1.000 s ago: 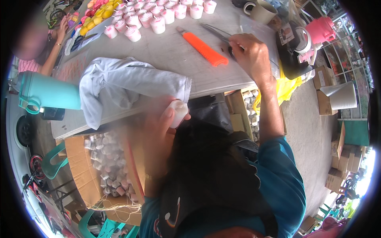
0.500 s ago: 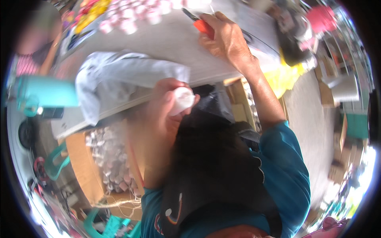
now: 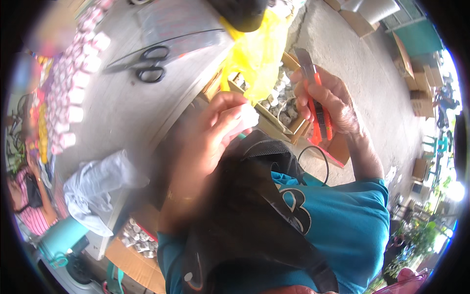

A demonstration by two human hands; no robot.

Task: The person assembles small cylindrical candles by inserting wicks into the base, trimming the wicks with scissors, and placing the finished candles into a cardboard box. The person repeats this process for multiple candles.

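Note:
A small white cup-like piece (image 3: 246, 119) is gripped in the fingers of my left hand (image 3: 215, 137), over the table's near edge. My left forearm is blurred. To the right, my right hand (image 3: 335, 100) is closed round an orange-red utility knife (image 3: 317, 110), its grey blade out and pointing up. The knife is apart from the white piece. Below and between the hands stands a cardboard box (image 3: 298, 131) holding several small whitish pieces (image 3: 285, 110).
Black-handled scissors (image 3: 152, 73) lie on the grey table (image 3: 161, 105). Rows of pink-and-white pieces (image 3: 78, 93) stand along its far side. A white cloth (image 3: 98, 183) hangs at the left corner. A yellow bag (image 3: 259, 59) hangs beside the box. Another person (image 3: 36, 201) is at far left.
My view has turned to the right. My right hand has moved with the knife from over the table to above the box side. My left hand keeps the white piece.

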